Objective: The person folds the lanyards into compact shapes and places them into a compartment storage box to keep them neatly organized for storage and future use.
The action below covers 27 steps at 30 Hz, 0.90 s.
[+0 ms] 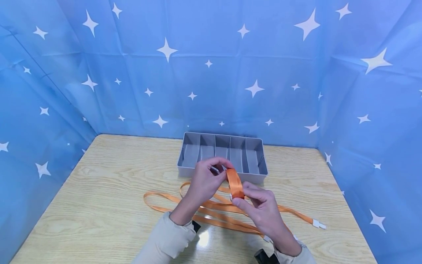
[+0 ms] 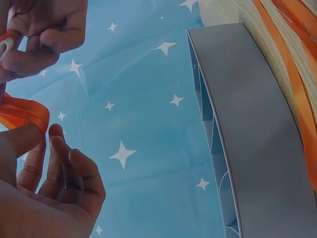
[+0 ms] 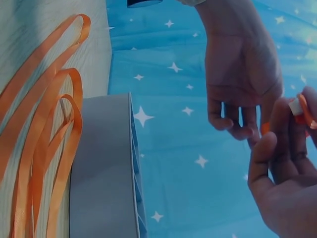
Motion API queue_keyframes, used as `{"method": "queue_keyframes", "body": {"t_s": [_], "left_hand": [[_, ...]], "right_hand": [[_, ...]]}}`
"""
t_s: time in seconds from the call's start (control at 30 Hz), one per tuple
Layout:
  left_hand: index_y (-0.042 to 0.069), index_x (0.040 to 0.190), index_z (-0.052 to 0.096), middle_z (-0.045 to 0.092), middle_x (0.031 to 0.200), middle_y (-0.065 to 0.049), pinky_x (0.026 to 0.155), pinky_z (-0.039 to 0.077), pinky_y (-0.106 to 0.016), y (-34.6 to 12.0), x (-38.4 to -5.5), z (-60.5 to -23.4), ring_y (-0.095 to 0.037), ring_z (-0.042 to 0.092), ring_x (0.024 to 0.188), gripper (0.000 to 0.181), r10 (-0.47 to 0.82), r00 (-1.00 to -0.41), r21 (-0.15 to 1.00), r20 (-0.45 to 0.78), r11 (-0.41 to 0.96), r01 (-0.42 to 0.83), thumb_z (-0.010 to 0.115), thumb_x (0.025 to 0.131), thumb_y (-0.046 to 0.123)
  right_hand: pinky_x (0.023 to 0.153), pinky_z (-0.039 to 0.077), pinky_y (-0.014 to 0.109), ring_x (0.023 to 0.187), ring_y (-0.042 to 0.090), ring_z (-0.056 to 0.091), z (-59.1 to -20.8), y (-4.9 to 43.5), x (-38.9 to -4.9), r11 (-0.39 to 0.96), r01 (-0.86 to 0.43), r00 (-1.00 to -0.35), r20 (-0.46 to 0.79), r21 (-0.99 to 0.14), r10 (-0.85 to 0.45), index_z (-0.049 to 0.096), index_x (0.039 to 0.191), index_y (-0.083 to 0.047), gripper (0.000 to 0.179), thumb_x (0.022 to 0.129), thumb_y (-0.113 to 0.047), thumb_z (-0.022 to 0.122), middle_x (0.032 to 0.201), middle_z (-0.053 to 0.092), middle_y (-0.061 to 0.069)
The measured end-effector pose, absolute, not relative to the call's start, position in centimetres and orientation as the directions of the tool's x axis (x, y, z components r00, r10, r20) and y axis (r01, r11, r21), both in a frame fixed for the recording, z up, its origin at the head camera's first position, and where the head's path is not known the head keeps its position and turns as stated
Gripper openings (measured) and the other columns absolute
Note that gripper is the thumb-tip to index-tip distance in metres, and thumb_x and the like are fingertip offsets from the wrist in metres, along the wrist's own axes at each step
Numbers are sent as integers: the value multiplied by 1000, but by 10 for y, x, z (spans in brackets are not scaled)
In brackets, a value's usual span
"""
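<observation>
An orange lanyard (image 1: 235,183), wound into a flat band, is held up between both hands over the table. My left hand (image 1: 206,179) pinches its upper end, and in the left wrist view the orange loop (image 2: 29,114) bends round a finger. My right hand (image 1: 262,209) grips the lower end between thumb and fingers. A small white clip (image 3: 295,106) shows by the right fingers in the right wrist view. Below the hands, more orange lanyards (image 1: 217,216) lie stretched out in long loops, with a white buckle (image 1: 318,224) at the right end.
Behind the hands stands a grey tray (image 1: 189,171) divided into several compartments, near the table's back edge. The light wood table (image 1: 99,190) is bordered by a blue curtain (image 1: 211,77) with white stars at the back and sides.
</observation>
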State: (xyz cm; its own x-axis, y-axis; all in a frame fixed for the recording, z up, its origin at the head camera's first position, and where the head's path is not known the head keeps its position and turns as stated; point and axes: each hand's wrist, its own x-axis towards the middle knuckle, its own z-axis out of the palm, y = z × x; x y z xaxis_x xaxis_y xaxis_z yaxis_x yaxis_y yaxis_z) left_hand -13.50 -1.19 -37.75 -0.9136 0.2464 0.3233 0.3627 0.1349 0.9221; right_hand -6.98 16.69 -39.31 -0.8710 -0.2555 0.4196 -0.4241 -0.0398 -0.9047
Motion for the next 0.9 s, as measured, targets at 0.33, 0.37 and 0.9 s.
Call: {"method": "queue_keyframes", "body": {"t_s": [0.33, 0.37, 0.9], "left_hand": [[7, 92, 78, 72, 84, 0, 59, 53, -27, -9, -131, -382, -13, 59, 64, 9, 271, -913, 929, 306, 125, 349, 75, 87, 1], [7, 93, 78, 72, 84, -1, 59, 53, -27, -9, -130, -383, -13, 60, 65, 9, 270, -914, 930, 303, 126, 346, 74, 87, 1], [1, 100, 77, 72, 87, -2, 58, 51, -23, -4, -127, -391, -11, 55, 64, 12, 319, -888, 914, 332, 124, 387, 73, 90, 5]], "right_hand": [[72, 54, 23, 86, 17, 58, -393, 167, -74, -16, -505, -845, 498, -863, -194, 72, 110, 7, 23, 89, 13, 64, 94, 64, 14], [74, 54, 23, 88, 17, 59, -393, 167, -75, -16, -502, -849, 496, -865, -183, 71, 112, 8, 25, 89, 14, 64, 96, 64, 16], [84, 54, 21, 89, 13, 57, -399, 167, -80, 32, -457, -890, 456, -889, -13, 66, 113, 17, 26, 87, 13, 67, 98, 65, 3]]}}
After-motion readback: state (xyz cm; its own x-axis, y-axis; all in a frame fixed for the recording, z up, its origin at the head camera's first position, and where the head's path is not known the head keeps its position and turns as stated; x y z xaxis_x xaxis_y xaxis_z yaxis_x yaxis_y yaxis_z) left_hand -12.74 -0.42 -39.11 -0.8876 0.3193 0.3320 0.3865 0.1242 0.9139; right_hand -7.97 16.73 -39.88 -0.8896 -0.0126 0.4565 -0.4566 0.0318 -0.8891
